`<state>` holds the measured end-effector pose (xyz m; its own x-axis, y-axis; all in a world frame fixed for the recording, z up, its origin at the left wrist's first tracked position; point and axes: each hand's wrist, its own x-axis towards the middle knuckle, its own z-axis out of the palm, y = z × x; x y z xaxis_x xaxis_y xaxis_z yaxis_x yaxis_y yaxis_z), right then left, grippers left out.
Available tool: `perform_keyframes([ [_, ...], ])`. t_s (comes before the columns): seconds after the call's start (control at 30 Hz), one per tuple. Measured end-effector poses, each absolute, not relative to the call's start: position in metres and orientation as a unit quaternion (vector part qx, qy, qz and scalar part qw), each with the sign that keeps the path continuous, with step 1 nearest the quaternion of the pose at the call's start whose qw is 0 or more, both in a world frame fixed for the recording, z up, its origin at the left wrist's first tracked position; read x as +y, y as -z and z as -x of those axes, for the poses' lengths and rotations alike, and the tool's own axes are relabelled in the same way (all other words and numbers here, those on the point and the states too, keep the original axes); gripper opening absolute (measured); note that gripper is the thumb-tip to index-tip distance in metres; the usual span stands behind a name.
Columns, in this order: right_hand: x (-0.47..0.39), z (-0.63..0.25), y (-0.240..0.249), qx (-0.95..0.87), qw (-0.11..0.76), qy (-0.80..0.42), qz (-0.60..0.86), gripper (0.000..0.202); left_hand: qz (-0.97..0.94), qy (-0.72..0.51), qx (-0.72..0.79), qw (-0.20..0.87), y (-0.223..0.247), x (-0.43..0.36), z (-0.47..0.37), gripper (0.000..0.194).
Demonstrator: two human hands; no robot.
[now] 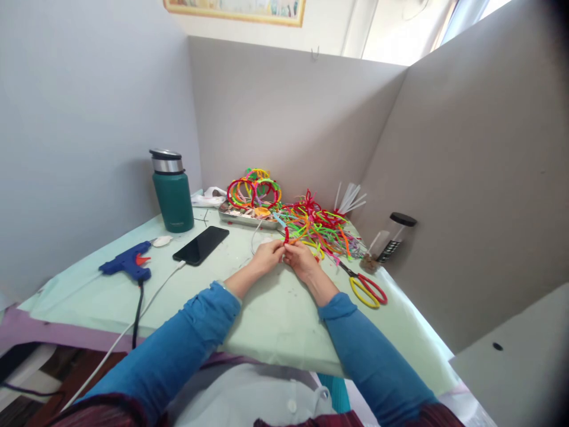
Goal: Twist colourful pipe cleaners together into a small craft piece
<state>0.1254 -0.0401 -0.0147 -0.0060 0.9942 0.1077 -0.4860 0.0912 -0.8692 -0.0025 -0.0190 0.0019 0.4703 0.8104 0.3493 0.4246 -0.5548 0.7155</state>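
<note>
My left hand [269,255] and my right hand [302,260] meet over the middle of the table, fingers pinched together. Between their fingertips they hold a fuzzy pipe cleaner [287,233], red where it shows, with a light blue piece above it. An orange strand lies close by the right fingers; I cannot tell whether it is held too. Just beyond the hands spreads a tangled pile of coloured pipe cleaners [324,222]. Behind the left hand, pipe-cleaner rings [253,190] rest on a metal tray [249,220]. Red-and-yellow scissors [364,287] lie right of my right hand.
At left are a blue glue gun [128,261], a phone [202,245] with a white cable, and a green bottle [173,198]. White sticks [351,198] stand at the back right. A black-lidded jar [393,237] is near the right edge. Grey partitions [284,112] enclose the table.
</note>
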Motion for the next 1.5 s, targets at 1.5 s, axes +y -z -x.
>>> perform_keyframes([
  [1.5, -0.037, -0.123, 0.015, -0.383, 0.653, -0.554, 0.346, 0.027, -0.758, -0.404, 0.409, 0.309, 0.002, -0.013, 0.004, 0.022],
])
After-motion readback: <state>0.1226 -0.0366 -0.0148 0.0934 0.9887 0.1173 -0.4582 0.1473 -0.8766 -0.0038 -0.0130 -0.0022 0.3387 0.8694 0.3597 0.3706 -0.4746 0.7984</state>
